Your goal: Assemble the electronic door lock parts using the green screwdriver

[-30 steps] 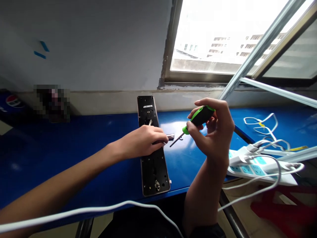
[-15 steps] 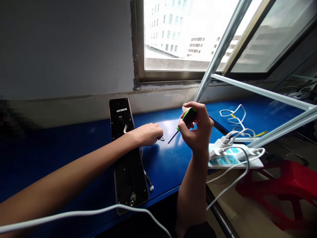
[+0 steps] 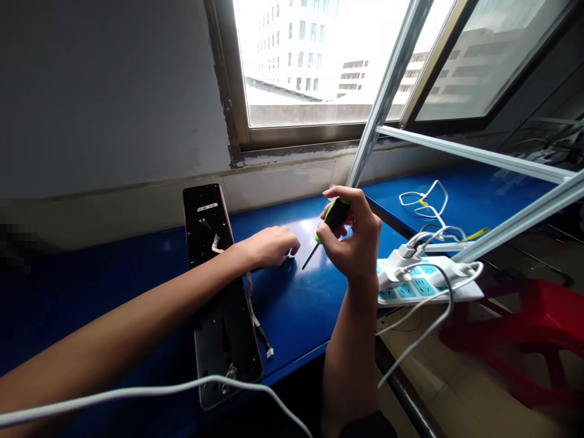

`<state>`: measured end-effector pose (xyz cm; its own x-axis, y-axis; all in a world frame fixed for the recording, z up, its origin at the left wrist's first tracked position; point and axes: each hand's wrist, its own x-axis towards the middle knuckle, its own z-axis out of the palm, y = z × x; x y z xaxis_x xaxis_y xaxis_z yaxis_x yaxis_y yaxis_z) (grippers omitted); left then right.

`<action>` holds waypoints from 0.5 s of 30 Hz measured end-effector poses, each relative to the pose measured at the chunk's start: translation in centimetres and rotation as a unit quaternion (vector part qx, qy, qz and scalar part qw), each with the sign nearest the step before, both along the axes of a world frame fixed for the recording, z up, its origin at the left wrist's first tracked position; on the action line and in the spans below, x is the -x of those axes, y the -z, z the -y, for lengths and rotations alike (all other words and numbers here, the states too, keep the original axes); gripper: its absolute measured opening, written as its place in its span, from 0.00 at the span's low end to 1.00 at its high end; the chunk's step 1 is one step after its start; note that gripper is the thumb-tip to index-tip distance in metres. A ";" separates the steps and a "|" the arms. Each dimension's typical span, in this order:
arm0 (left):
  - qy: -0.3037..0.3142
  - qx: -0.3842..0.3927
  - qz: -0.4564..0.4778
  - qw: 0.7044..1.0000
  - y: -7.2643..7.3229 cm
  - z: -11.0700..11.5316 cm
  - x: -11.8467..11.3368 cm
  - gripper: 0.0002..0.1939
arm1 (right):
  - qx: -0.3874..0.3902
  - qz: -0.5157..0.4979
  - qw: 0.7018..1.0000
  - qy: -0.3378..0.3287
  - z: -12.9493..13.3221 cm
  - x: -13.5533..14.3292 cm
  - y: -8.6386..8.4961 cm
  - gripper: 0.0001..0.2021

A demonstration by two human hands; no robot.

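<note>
My right hand (image 3: 350,234) is closed around a screwdriver (image 3: 338,216) with a black and green handle. Its dark shaft slants down to the left, with the tip just above the blue tabletop. My left hand (image 3: 276,246) reaches across a long black panel (image 3: 224,331), fingers curled down and pinched at the tabletop. Small dark pieces like screws (image 3: 291,257) lie right at its fingertips, which partly cover them. Whatever is between the fingers is hidden. The panel has metal fittings, a white label and a cable with a white connector (image 3: 269,352); my left forearm hides its middle.
A white power strip (image 3: 413,291) with plugs and cables stands right of my right hand. Metal frame bars (image 3: 474,155) cross the right side. A white cable (image 3: 173,387) runs across the front. A red stool (image 3: 538,328) is at lower right, and a window (image 3: 319,67) behind.
My left fingertips have come down onto the small dark pieces, which lay uncovered just beyond them before. The view has shifted slightly; my right hand still holds the screwdriver.
</note>
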<state>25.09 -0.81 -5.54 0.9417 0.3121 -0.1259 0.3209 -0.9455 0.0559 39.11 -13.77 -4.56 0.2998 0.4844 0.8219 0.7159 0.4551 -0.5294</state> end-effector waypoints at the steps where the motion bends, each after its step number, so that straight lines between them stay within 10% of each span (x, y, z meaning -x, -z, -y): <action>1: -0.002 0.000 0.001 1.000 0.1 -0.1 0.0 0.16 | 0.001 0.001 1.000 -0.001 0.0 0.0 0.0 0.21; 15: -0.018 0.026 -0.011 0.999 -0.4 0.7 0.0 0.21 | 0.015 -0.018 1.000 -0.017 0.3 0.1 -0.5 0.20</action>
